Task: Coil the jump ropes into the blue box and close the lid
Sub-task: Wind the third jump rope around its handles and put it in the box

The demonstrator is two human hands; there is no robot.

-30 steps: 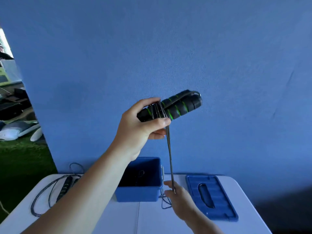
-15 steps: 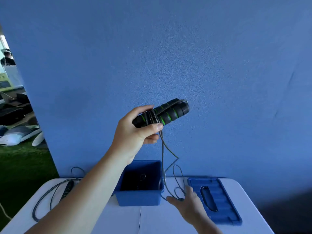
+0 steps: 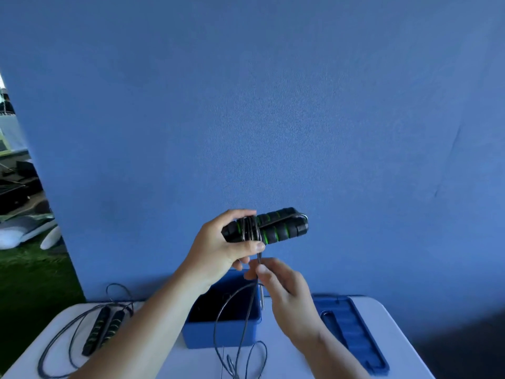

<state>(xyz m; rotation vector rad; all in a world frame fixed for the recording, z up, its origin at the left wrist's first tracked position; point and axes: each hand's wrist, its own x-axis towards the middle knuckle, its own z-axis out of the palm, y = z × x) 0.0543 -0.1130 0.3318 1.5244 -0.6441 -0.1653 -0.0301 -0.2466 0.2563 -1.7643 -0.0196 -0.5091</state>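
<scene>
Before the blue backdrop [image 3: 273,105] I find coiling underway: left hand [image 3: 218,250] grips the handles [image 3: 278,228], right hand [image 3: 289,299] pinches the cord [image 3: 259,259]; next, I judge, wrap the slack.

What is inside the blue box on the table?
The blue box looks dark inside, holding something black, possibly a coiled rope; details are too dim. The left forearm covers its left part, and a hanging cord crosses in front.
</scene>
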